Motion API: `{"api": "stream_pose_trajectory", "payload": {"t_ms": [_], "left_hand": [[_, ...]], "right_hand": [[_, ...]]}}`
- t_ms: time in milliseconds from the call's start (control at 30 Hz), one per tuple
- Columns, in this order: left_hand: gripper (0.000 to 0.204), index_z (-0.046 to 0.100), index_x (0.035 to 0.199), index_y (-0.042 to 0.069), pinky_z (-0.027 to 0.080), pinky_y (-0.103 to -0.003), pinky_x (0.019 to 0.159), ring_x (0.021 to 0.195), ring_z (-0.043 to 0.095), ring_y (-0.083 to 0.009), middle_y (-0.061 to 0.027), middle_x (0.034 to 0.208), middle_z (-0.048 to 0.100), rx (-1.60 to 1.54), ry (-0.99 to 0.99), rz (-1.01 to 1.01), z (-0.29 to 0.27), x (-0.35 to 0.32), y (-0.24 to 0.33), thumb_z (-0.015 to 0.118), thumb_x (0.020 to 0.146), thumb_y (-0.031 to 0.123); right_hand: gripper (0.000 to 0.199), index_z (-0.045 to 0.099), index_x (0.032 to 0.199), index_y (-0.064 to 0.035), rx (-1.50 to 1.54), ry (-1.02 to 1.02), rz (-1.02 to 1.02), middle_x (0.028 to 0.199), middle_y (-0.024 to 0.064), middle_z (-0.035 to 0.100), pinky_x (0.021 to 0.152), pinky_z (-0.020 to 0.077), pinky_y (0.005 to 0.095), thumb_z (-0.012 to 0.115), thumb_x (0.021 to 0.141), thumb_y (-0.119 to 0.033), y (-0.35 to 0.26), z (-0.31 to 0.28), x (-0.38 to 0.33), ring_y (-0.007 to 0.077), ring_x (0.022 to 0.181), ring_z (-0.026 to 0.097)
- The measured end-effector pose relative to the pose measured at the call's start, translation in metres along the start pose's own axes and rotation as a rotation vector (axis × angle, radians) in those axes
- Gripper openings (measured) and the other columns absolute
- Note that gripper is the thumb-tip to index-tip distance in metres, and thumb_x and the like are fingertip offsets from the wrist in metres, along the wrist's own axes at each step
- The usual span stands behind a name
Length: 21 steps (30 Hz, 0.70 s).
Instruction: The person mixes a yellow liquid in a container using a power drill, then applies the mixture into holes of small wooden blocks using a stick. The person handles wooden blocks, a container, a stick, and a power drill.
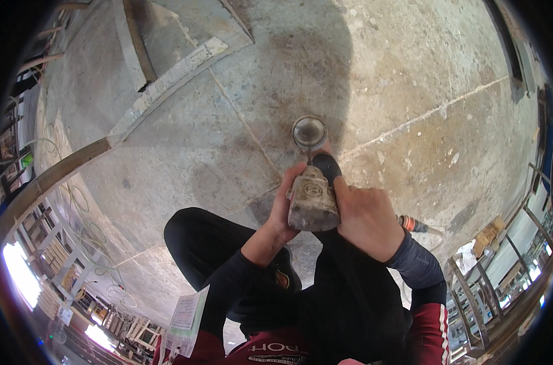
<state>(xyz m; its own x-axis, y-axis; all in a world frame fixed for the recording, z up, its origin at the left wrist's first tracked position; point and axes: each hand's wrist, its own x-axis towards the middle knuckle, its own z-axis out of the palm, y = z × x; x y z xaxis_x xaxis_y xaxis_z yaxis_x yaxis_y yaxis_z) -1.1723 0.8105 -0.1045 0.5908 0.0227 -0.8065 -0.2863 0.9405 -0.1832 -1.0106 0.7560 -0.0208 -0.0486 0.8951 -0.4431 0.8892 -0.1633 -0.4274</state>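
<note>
- Holding a grey tool (314,205) between both hands, centrally, in front of the bent knees and over the concrete floor (227,164).
- Right hand (371,220): closed in a fist on the tool's right side, thumb pointing forward along a dark part (326,167); the part within the fist is hidden.
- Left hand (281,210): bent around the tool's left flank, partly closed, its forefinger reaching toward the front; the remaining fingertips cannot be seen.
- Alignment: the tool's visible body runs roughly fore-and-aft, its blunt end toward the person, its narrow front pointing away.
- Governing relation: a round metal cup (308,132) lies directly ahead of that narrow front, beyond both hands. The left forefinger is the nearer to it, by judgement. Whether the cup is fixed to the tool or stands below it cannot be told.
- Orange fitting (413,223): just beside the right hand, on its outer side.
- Pale beam (173,79): forward and left, well apart from both hands.
</note>
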Motion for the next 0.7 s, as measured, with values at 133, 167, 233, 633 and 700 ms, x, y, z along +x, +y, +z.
{"api": "stream_pose_trajectory", "payload": {"t_ms": [133, 167, 233, 633, 700], "left_hand": [[0.046, 0.062, 0.11, 0.006, 0.055, -0.036, 0.086, 0.092, 0.068, -0.0213, -0.0082, 0.1, 0.069, -0.018, 0.001, -0.028, -0.0024, 0.0024, -0.0009, 0.055, 0.095, 0.048], [0.047, 0.063, 0.107, 0.003, 0.055, -0.035, 0.086, 0.091, 0.068, -0.0219, -0.0091, 0.099, 0.069, -0.034, 0.019, -0.034, 0.0, 0.002, -0.0015, 0.053, 0.095, 0.048], [0.048, 0.063, 0.105, 0.001, 0.055, -0.035, 0.087, 0.09, 0.068, -0.0223, -0.0099, 0.098, 0.069, -0.034, 0.021, -0.035, 0.0023, 0.0022, -0.0013, 0.051, 0.096, 0.047], [0.05, 0.065, 0.104, 0.002, 0.056, -0.035, 0.083, 0.088, 0.069, -0.0229, -0.0101, 0.096, 0.07, -0.037, -0.009, -0.021, 0.0034, 0.0006, 0.0023, 0.05, 0.097, 0.049], [0.05, 0.065, 0.104, 0.002, 0.056, -0.035, 0.083, 0.088, 0.069, -0.0228, -0.0101, 0.096, 0.07, -0.034, 0.004, -0.02, 0.0045, -0.0002, 0.0007, 0.049, 0.097, 0.049]], "right_hand": [[0.009, 0.051, 0.093, -0.004, -0.027, -0.008, -0.003, 0.06, 0.0078, 0.059, 0.049, 0.0473, 0.0358, 0.055, 0.09, -0.012, 0.0004, -0.0003, -0.0013, 0.0253, 0.054, 0.064], [0.009, 0.051, 0.093, -0.004, -0.039, -0.013, 0.0, 0.06, 0.0077, 0.059, 0.049, 0.0472, 0.0356, 0.055, 0.09, -0.012, 0.0005, -0.0006, -0.0015, 0.0251, 0.054, 0.064], [0.009, 0.051, 0.093, -0.0042, -0.064, -0.007, -0.009, 0.061, 0.0077, 0.059, 0.049, 0.0472, 0.0352, 0.054, 0.091, -0.012, 0.0017, -0.0001, -0.0023, 0.0248, 0.055, 0.064], [0.013, 0.051, 0.097, -0.0031, -0.028, -0.016, 0.002, 0.063, 0.0087, 0.06, 0.05, 0.0479, 0.0356, 0.056, 0.087, -0.01, -0.0014, -0.0044, 0.0016, 0.0262, 0.056, 0.064], [0.013, 0.051, 0.097, -0.0031, -0.013, -0.015, 0.011, 0.063, 0.0097, 0.06, 0.049, 0.0481, 0.0364, 0.056, 0.087, -0.01, -0.0009, -0.0046, 0.0008, 0.0271, 0.056, 0.065]]}}
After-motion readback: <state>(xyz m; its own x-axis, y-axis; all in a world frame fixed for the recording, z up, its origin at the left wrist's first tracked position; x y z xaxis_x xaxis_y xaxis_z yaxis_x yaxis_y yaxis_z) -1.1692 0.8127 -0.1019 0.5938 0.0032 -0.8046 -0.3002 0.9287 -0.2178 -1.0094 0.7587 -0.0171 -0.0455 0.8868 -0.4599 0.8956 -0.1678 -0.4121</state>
